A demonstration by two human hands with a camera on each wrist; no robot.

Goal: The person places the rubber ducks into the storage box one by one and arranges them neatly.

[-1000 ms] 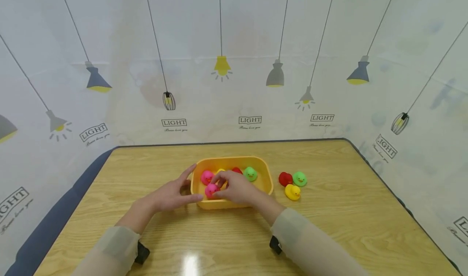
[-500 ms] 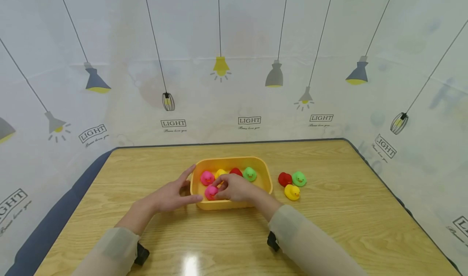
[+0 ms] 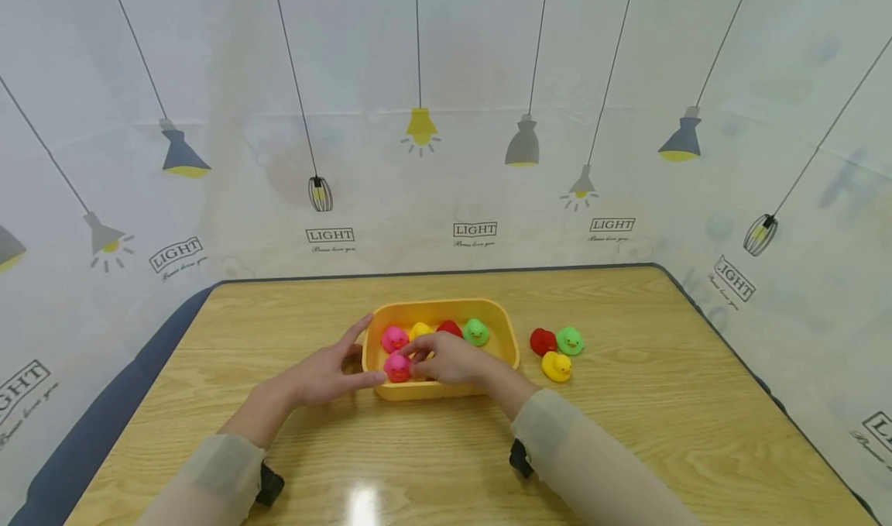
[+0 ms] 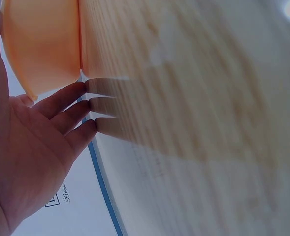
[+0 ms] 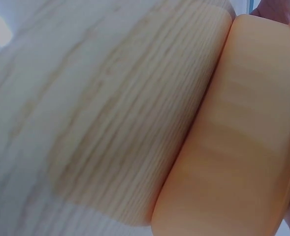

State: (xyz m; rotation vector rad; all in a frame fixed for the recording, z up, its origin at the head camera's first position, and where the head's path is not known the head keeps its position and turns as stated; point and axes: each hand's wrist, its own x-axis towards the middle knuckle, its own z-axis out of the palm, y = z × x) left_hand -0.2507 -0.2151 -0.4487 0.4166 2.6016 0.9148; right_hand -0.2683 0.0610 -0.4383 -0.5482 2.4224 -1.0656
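While my left hand (image 3: 324,369) is spread at the left end of the orange tray (image 3: 430,391), my right hand (image 3: 450,358) is right at the nearer pink duck (image 3: 396,368) inside, can't tell if it's pinching it.

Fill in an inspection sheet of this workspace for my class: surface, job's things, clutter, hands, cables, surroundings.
Surface: wood-grain table, bright reflection near the person.
Job's things: orange tray holds far pink duck, near pink duck, yellow duck, red duck, green duck; loose red duck, loose green duck, loose yellow duck sit grouped to its right.
Clutter: nothing seen.
Hands: left hand at the tray's left end, thumb over the near rim; right hand inside the tray, fingertips at the near pink duck; cannot tell whether they grip it.
Cables: nothing seen; lamp cords are only printed.
Surroundings: pale backdrop with printed lamps and the word LIGHT.
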